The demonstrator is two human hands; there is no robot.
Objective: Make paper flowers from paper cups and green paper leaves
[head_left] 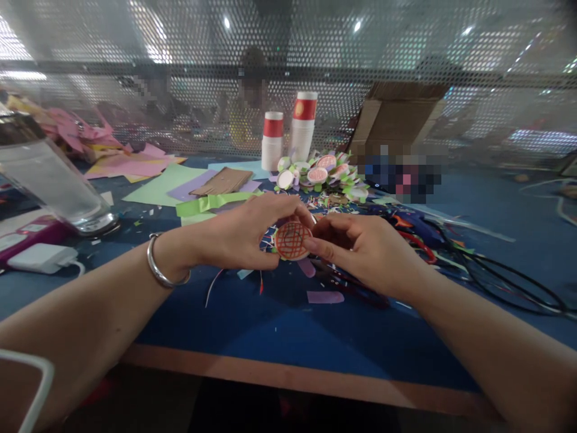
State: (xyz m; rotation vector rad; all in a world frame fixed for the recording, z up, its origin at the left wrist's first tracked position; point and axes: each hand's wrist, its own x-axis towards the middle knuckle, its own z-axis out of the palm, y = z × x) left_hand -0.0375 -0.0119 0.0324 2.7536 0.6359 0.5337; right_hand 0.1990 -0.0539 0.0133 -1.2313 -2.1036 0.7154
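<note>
Between my hands is a small round paper disc with a white edge and an orange-red criss-cross pattern drawn on its face. My left hand, with a silver bangle at its wrist, curls around the disc's left side, thumb below and fingers above. On the right edge, the thumb of my right hand presses against the face; its other fingers are bent behind. Just under the disc lies a purple paper petal, and a second purple paper strip rests closer to the table's front edge.
Behind the hands sit a pile of decorated discs and stacked paper cups. Coloured paper sheets and a glass of water are at left. Black cables lie right. A cardboard box stands by the perforated screen.
</note>
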